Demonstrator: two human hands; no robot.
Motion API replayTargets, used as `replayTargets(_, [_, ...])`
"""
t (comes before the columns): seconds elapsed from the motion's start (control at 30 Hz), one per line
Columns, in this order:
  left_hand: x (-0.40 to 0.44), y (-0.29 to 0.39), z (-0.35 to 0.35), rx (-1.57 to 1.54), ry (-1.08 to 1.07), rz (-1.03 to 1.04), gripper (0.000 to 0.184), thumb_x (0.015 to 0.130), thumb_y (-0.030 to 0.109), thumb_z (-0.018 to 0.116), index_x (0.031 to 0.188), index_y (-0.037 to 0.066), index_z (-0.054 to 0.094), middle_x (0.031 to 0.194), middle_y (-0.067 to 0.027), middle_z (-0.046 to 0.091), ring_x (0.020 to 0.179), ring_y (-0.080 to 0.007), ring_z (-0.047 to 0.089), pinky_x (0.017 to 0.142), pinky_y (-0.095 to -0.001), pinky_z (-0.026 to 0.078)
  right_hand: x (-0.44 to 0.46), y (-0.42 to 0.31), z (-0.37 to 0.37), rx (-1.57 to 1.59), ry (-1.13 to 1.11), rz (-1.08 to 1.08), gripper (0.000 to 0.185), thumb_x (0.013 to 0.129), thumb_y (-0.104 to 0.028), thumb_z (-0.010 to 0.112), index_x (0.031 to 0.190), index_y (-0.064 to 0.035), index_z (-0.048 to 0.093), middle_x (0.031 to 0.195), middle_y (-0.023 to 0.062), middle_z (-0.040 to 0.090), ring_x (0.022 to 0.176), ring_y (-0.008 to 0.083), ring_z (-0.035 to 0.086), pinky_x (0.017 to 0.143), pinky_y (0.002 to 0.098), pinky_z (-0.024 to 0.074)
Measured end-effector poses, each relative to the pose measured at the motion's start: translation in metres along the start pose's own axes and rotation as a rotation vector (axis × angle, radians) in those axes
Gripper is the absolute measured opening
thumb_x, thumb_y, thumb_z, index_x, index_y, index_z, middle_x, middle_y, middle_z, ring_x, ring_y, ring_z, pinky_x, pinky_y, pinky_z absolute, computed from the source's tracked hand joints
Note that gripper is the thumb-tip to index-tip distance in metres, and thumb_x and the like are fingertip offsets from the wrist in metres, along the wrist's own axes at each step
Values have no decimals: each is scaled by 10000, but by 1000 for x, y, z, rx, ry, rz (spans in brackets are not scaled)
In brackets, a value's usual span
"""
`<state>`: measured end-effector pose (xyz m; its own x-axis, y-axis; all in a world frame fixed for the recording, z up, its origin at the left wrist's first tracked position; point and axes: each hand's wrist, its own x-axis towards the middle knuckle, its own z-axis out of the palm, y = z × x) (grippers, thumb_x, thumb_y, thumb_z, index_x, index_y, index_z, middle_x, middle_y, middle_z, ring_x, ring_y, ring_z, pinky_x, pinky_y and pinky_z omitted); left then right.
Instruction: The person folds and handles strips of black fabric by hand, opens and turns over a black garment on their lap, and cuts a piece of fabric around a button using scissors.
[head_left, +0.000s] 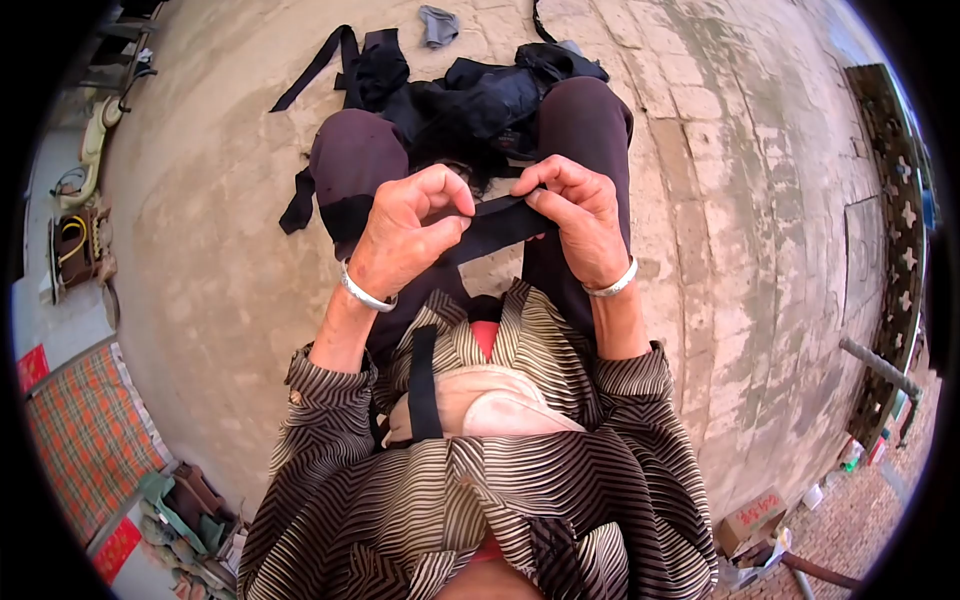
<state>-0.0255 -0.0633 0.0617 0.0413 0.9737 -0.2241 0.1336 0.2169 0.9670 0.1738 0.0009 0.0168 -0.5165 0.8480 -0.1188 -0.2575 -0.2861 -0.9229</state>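
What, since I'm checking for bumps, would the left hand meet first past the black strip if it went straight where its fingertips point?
Probably the right hand, which pinches the black strip across from the left hand; exact depth is unclear from this single view.

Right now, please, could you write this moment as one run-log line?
left hand: at black fabric strip, grip unclear; right hand: pinching strip; strip: spans between hands; black fabric pile: on ground beyond knees

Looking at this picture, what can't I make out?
Head view:
Whether the left hand pinches anything: too small.
Some fingers of the right hand: behind the black strip.
Feet: behind the knees.
Writing on the cardboard box: too small.
Striped shirt: bottom edge cuts it.
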Motion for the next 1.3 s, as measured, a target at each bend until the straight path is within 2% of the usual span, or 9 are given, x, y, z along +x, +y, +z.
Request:
replayTargets(0.07, [0, 1, 1, -14, 5, 18, 146, 757, -98, 538, 858, 4, 570, 794, 32, 577, 737, -21, 536, 646, -187, 423, -1, -2, 1, 15, 2, 7, 152, 842, 73, 548, 902, 18, 677, 770, -20, 630, 676, 10, 504, 610, 166, 382])
replayTargets(0.23, [1, 0, 0, -23, 31, 33, 129, 754, -63, 561, 865, -13, 604, 769, 15, 607, 671, -17, 510, 600, -175, 380, 0, 0, -1, 22, -22, -43, 203, 809, 88, 498, 877, 25, 679, 797, 5, 647, 725, 48, 551, 684, 185, 439])
replayTargets(0.4, [0, 6, -1, -35, 7, 33, 33, 791, -32, 599, 809, -11, 617, 698, 25, 589, 630, -18, 485, 577, -172, 349, 0, -1, 0, 3, -21, -44, 205, 814, 64, 481, 867, 24, 675, 823, 8, 646, 757, 49, 547, 707, 194, 434])
replayTargets(0.47, [2, -4, 3, 47, 112, -3, 115, 821, 41, 691, 759, -4, 605, 683, 28, 593, 640, -12, 529, 569, -182, 413, 0, -1, 0, -26, -23, -52, 201, 819, 56, 479, 862, 23, 673, 830, 9, 645, 768, 50, 545, 716, 196, 431])
replayTargets(0.57, [3, -9, 9, 10, 148, 31, 203, 830, 113, 735, 728, 2, 599, 637, 43, 568, 592, -5, 493, 523, -189, 388, 0, 0, 1, -31, -23, -55, 202, 821, 54, 475, 856, 24, 672, 828, 10, 642, 778, 53, 541, 729, 202, 427])
replayTargets(0.7, [3, -10, 9, 42, 130, 24, 138, 862, 117, 677, 779, 17, 634, 670, 53, 561, 608, -13, 460, 558, -175, 348, 1, 2, 1, -36, -22, -64, 198, 823, 53, 475, 846, 26, 669, 818, 8, 639, 775, 55, 538, 725, 203, 422])
replayTargets(0.9, [16, -17, 5, -109, 81, -40, 205, 895, 190, 622, 924, -10, 655, 737, 41, 544, 737, -31, 475, 694, -208, 390, 0, -1, 0, -156, -52, -104, 194, 813, 67, 478, 839, 28, 666, 786, -5, 625, 760, 44, 518, 691, 197, 405])
replayTargets(0.97, [21, -14, 0, -103, -109, -113, 273, 903, 212, 601, 994, -35, 672, 798, 21, 581, 801, -46, 494, 753, -229, 400, -1, -3, 0, -186, -60, -101, 196, 809, 73, 478, 840, 28, 666, 781, -6, 623, 754, 42, 513, 680, 194, 400])
replayTargets(1.3, [28, -18, -8, -167, -315, -184, 328, 870, 225, 674, 994, -79, 680, 798, 11, 594, 749, -53, 500, 670, -211, 400, 0, -13, -4, -269, -149, -131, 198, 782, 96, 462, 827, 49, 649, 789, 39, 636, 759, 78, 549, 702, 217, 437])
